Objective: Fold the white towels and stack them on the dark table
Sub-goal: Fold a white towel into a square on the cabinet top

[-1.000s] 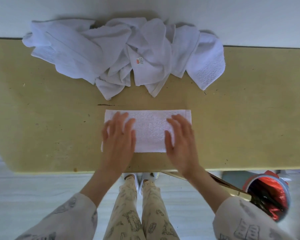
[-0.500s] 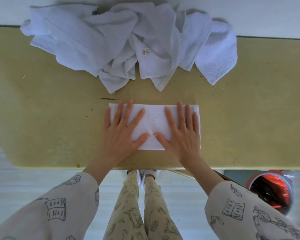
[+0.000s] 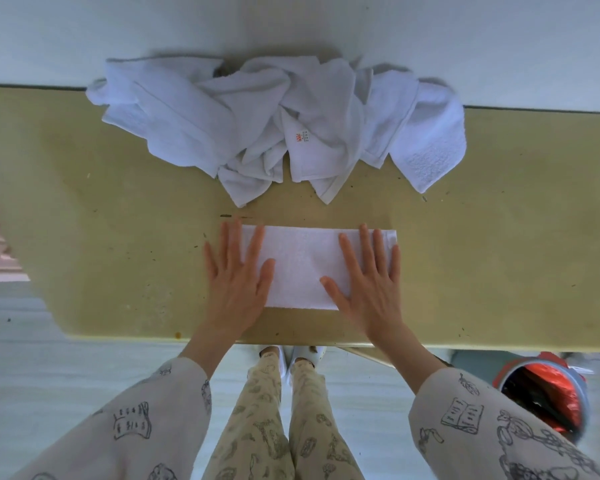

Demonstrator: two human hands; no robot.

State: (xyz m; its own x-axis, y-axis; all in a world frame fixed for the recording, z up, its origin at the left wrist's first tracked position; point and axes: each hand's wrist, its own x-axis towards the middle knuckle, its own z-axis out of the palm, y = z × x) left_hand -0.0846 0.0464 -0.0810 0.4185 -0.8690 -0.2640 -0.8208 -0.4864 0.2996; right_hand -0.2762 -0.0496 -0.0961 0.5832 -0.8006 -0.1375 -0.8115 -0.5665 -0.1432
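**Both palms flat on the folded towel, near the front edge**

The folded towel (image 3: 300, 268) lies as a long rectangle on the yellowish table (image 3: 101, 244), its long sides running parallel to the table's front edge and close to it. The left hand (image 3: 238, 275) rests flat with straight, spread fingers over the towel's left end; its outer fingers overhang onto bare tabletop. The right hand (image 3: 368, 278) lies the same way on the right end, fingers straight, little finger along the towel's right short edge. Neither hand curls round the cloth; both press it with open palms. Between the 2 thumbs a bare stretch of towel shows.

Beyond the fingertips, past a narrow strip of bare tabletop, sits the pile of unfolded towels (image 3: 274, 126), heaped against the table's far edge and the wall (image 3: 291, 26). Left of the left hand and right of the right hand the tabletop runs wide and bare. Below the right wrist, off the table, stands a bin (image 3: 544, 393) with a red lining.
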